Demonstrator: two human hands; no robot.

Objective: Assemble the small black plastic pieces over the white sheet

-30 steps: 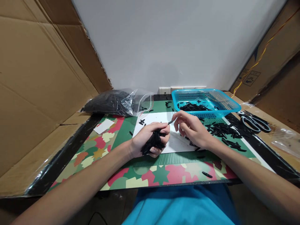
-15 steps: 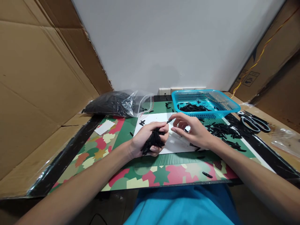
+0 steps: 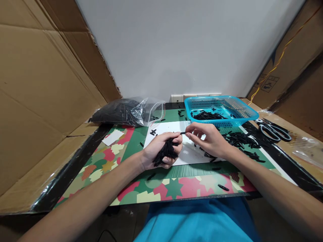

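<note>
Green mat [image 3: 133, 143], centre frame: my left hand [image 3: 157, 144] clutches black pieces [image 3: 165, 153], my right hand [image 3: 208, 138] pinches one piece [image 3: 183, 133], best held steady.

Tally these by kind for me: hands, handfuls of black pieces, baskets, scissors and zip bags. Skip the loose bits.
Hands: 2, left hand and right hand
Handful of black pieces: 1
Blue basket: 1
Scissors: 1 pair
Zip bag: 1
Total: 6
</note>
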